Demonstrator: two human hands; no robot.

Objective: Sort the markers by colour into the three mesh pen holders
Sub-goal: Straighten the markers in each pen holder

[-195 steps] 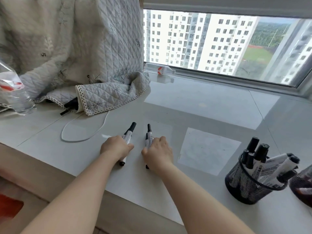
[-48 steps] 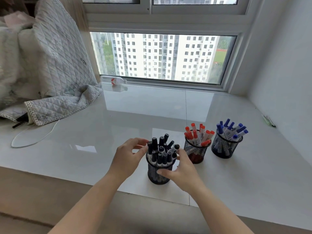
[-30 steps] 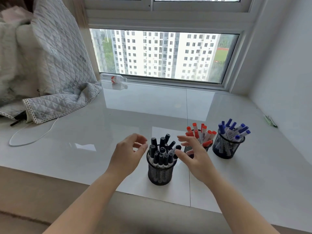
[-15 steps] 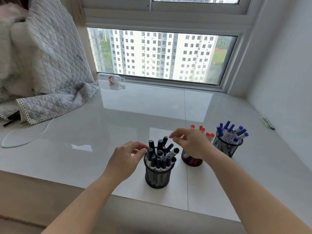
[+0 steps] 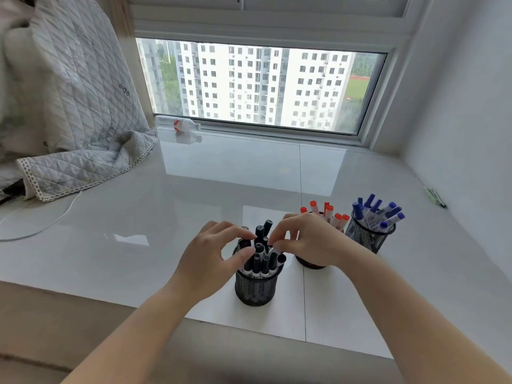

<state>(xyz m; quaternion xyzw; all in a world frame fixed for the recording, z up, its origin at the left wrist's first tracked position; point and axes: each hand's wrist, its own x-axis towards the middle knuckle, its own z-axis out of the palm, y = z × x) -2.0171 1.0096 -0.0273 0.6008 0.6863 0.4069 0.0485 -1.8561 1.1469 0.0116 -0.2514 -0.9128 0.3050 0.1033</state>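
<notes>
Three black mesh pen holders stand near the front edge of the white sill. The nearest holder (image 5: 256, 289) is packed with black-capped markers (image 5: 260, 261). Behind it to the right, the red-marker holder (image 5: 309, 264) is partly hidden by my right hand, with its red caps (image 5: 329, 213) sticking up. The blue-marker holder (image 5: 365, 239) stands furthest right. My left hand (image 5: 210, 259) curls over the left side of the black markers, thumb and forefinger pinching a cap. My right hand (image 5: 310, 239) reaches in from the right, and its fingertips pinch another black marker in the bundle.
A quilted grey blanket (image 5: 77, 151) is heaped at the left, with a white cable (image 5: 55, 217) trailing from under it. A small plastic bottle (image 5: 182, 124) lies by the window frame. A small green object (image 5: 435, 194) lies by the right wall.
My right hand has come back from over the red-marker holder to the black markers. My left hand has closed in on their left side. Both hands now meet over the black holder.
</notes>
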